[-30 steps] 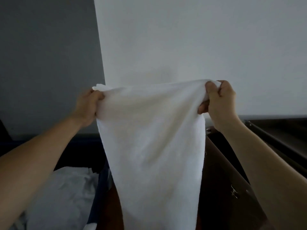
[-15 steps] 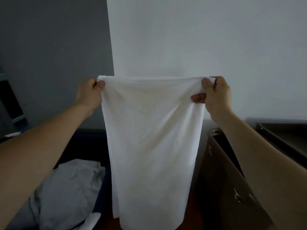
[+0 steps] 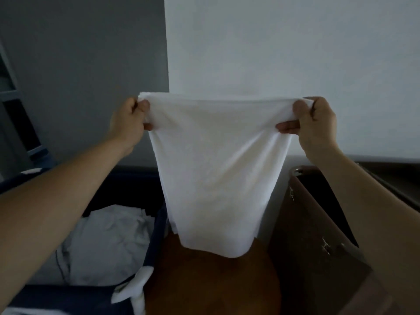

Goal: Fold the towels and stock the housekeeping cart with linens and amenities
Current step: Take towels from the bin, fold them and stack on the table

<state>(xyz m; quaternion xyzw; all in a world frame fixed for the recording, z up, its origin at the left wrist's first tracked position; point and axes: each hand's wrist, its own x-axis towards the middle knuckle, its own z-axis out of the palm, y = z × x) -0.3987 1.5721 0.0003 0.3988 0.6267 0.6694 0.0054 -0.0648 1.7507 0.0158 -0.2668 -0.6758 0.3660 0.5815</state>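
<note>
The left hand (image 3: 127, 123) and right hand (image 3: 316, 126) each pinched a top corner of the white towel (image 3: 216, 173) in curled fingers (image 3: 287, 128), and it hung limp, seemingly soft and light, just left of the brown bin (image 3: 318, 223), best held by those corners.

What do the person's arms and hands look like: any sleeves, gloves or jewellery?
Both are bare. The left hand and right hand wear no gloves, and no ring shows. The left forearm and right forearm show no sleeve, watch or bracelet up to the frame edge.
</note>
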